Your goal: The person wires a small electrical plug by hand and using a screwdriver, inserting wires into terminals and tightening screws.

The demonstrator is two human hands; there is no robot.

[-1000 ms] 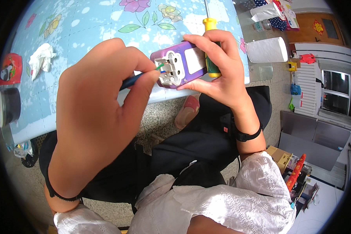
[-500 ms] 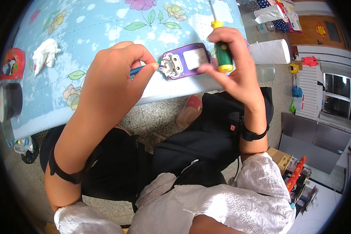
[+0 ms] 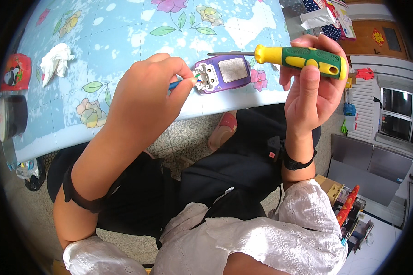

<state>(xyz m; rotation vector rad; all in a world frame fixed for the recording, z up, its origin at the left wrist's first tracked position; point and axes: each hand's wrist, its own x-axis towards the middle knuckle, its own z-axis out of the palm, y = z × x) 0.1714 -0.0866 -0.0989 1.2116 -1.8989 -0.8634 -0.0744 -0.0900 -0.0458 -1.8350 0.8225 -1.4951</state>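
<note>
Purple device [image 3: 222, 75] lies on the bench [image 3: 124, 41] in the head view, its long axis running left to right, its opened end pointing left. Its pale rectangular label [image 3: 234, 70] is too small to read. Left of the device, the left hand [image 3: 151, 87] pinches a blue cable [image 3: 175, 85] between its fingers; to the device's right, the right hand [image 3: 323, 98] has its fingers clamped around a green-and-yellow screwdriver [image 3: 284, 56].

The left hand [image 3: 156, 87] pinches, its back turned upward; to its right, the right hand [image 3: 317, 98] curls closed, palm upward.
</note>
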